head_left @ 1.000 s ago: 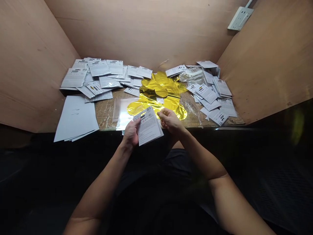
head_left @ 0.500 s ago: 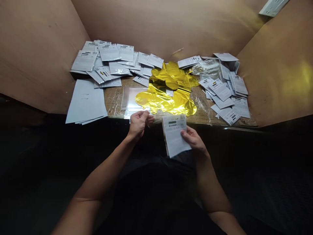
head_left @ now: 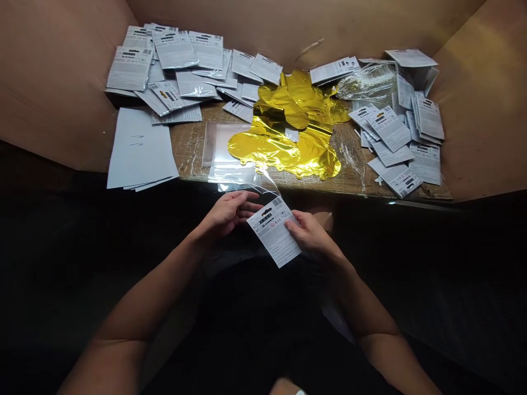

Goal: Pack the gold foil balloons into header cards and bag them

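Observation:
My right hand (head_left: 310, 236) grips a white printed card (head_left: 275, 231) by its right edge, just below the table's front edge. My left hand (head_left: 228, 211) pinches a clear plastic sleeve (head_left: 247, 178) that curls up from the card's top toward the table. The card's upper corner lies at the sleeve's mouth. Behind them on the table lies a heap of gold foil balloons (head_left: 288, 131).
Packed white cards are piled at the back left (head_left: 177, 60) and on the right (head_left: 403, 137) of the wooden table (head_left: 187, 151). A stack of blank white sheets (head_left: 140, 151) overhangs the left front edge. Clear sleeves (head_left: 218, 142) lie beside the foil. Brown boards wall the booth.
The card has passed from my left hand to my right hand. My left hand picked a clear sleeve off the table and brought it to the card. The view tilted downward.

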`<state>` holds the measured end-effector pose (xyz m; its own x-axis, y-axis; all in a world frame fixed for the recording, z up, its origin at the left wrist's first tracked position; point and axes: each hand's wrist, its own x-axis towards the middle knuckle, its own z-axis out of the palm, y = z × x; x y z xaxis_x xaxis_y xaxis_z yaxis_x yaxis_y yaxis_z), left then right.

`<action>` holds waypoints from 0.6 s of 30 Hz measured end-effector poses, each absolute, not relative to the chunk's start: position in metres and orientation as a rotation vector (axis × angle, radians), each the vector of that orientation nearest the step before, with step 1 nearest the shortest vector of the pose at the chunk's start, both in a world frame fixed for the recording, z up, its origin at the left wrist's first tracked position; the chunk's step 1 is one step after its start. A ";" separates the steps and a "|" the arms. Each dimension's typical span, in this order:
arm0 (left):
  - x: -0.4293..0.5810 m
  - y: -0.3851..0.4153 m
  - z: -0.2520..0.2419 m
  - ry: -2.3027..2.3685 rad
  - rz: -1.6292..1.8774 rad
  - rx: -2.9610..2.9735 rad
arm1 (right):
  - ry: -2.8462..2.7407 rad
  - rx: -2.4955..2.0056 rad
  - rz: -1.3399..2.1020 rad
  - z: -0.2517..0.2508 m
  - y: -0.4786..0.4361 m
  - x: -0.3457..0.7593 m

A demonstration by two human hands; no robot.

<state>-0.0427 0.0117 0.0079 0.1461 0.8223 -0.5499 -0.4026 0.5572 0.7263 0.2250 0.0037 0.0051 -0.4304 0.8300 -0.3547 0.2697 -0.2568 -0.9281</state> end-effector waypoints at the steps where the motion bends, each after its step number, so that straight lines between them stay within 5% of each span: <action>1: -0.043 0.010 0.009 1.095 0.918 0.441 | -1.665 -1.403 1.604 0.005 0.002 0.225; 6: -0.027 0.000 0.007 1.090 1.027 0.525 | -1.823 -1.542 1.226 0.002 -0.007 0.219; 13: -0.002 -0.010 -0.004 1.076 1.260 0.736 | -1.370 -1.286 1.438 -0.001 -0.014 0.206; 18: 0.016 -0.023 -0.012 1.108 1.375 0.718 | -1.272 -1.292 1.292 -0.011 -0.022 0.198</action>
